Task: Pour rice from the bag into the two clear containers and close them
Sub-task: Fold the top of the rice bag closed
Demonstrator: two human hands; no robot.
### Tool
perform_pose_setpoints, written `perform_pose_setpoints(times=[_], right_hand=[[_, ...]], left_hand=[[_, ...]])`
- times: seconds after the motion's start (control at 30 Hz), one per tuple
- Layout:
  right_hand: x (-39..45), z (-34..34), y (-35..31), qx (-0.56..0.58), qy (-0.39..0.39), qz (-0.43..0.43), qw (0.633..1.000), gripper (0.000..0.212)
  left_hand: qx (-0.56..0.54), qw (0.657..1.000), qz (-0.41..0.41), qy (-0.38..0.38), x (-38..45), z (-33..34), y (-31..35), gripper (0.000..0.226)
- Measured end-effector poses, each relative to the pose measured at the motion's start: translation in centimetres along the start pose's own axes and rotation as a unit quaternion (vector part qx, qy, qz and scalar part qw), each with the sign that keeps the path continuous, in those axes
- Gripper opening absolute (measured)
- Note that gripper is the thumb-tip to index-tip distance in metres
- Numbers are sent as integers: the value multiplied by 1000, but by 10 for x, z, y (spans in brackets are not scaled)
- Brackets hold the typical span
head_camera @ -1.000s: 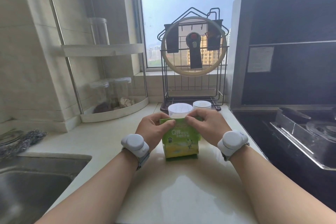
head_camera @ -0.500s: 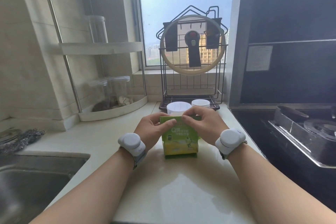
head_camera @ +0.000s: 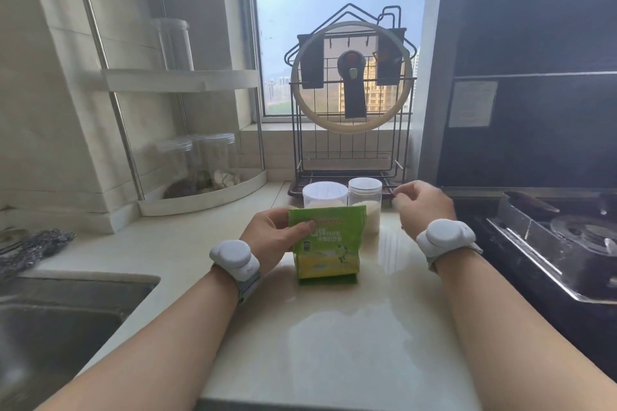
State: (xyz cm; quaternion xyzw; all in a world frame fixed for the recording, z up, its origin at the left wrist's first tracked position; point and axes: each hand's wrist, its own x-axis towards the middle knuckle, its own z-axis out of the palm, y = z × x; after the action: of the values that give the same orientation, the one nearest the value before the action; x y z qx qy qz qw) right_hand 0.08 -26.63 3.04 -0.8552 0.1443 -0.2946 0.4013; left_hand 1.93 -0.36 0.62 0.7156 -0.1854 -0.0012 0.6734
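While my left hand [head_camera: 273,237] grips the upright green rice bag [head_camera: 325,243] near its top edge, thumb across the front, my right hand [head_camera: 422,207] hovers at three o'clock of it, fingers curled, perhaps pinching a torn strip; I cannot tell. Both clear containers, the wider one [head_camera: 324,194] and the narrower jar [head_camera: 365,192], wait at twelve o'clock, just behind the bag. Opening looks finished; next I must lift and tilt toward a mouth.

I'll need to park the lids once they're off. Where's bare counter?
Bare patches: counter in front of the rice bag, between the forearms, and left of the left hand toward the corner shelf. Crowded: behind the bag, two containers against the rack.
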Motion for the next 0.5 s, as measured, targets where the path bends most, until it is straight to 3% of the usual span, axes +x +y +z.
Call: perform_pose_setpoints(times=[0.1, 0.23, 0.37, 0.5], right_hand=[[13, -1, 14, -134, -50, 35, 989, 32], [24, 7, 23, -293, -168, 54, 940, 47], [25, 13, 26, -333, -194, 48, 921, 37], [25, 13, 29, -290, -183, 65, 937, 24]], left_hand=[[-1, 1000, 5, 3, 0, 0, 0, 11], [2, 1000, 9, 4, 0, 1, 0, 10], [1, 1000, 7, -1, 1, 0, -2, 10], [-7, 1000, 8, -6, 1, 1, -2, 9]])
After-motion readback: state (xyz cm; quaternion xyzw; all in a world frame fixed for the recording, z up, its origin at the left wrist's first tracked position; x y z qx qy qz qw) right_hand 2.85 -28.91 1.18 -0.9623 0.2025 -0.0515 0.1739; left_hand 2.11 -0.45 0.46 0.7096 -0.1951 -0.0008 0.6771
